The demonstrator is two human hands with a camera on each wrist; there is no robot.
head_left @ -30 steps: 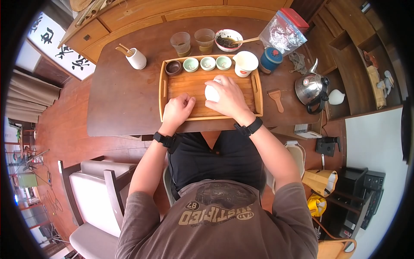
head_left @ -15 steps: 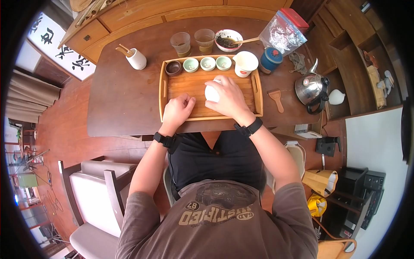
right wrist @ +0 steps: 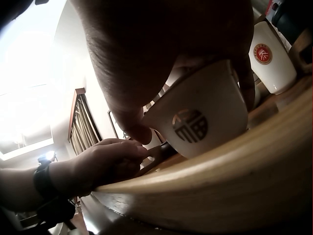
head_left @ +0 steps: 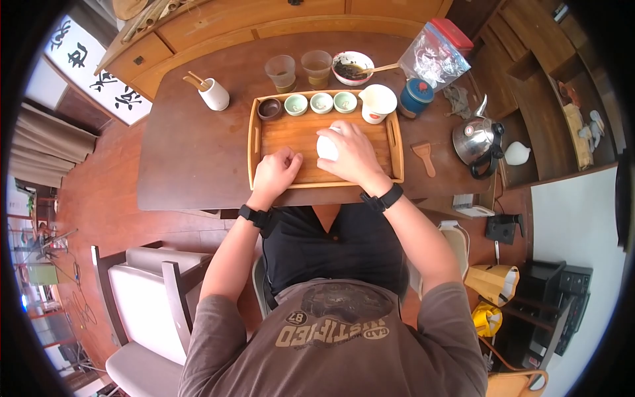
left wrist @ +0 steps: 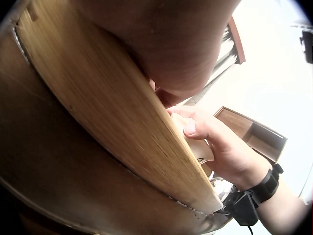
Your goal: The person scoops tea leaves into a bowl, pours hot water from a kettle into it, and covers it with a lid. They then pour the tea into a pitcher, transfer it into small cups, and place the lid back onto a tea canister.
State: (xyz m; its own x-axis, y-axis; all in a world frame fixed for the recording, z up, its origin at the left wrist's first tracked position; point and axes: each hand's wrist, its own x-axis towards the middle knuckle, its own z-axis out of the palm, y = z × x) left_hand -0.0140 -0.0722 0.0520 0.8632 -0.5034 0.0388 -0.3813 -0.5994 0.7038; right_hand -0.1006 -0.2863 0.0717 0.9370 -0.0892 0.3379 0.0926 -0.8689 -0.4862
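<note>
In the head view a white gaiwan (head_left: 327,147) is on the wooden tea tray (head_left: 284,135), right of its middle. My right hand (head_left: 357,157) grips it from above, thumb on the near side and fingers over the far side. The right wrist view shows the gaiwan's flared rim and a dark round emblem (right wrist: 190,126); my palm hides much of its top. My left hand (head_left: 278,173) rests over the tray's front edge, left of the gaiwan, with fingers loosely curled and holding nothing.
Along the tray's far side stand a dark cup (head_left: 270,110), several pale green cups (head_left: 322,103) and a white pitcher (head_left: 378,106). Beyond are two clear cups (head_left: 281,74) and a bowl of wet leaves (head_left: 352,67). A blue canister (head_left: 416,99) and steel kettle (head_left: 473,142) stand right.
The head view has shifted slightly, so the table sits a little lower in it. Both hands and the gaiwan keep their places on the tray.
</note>
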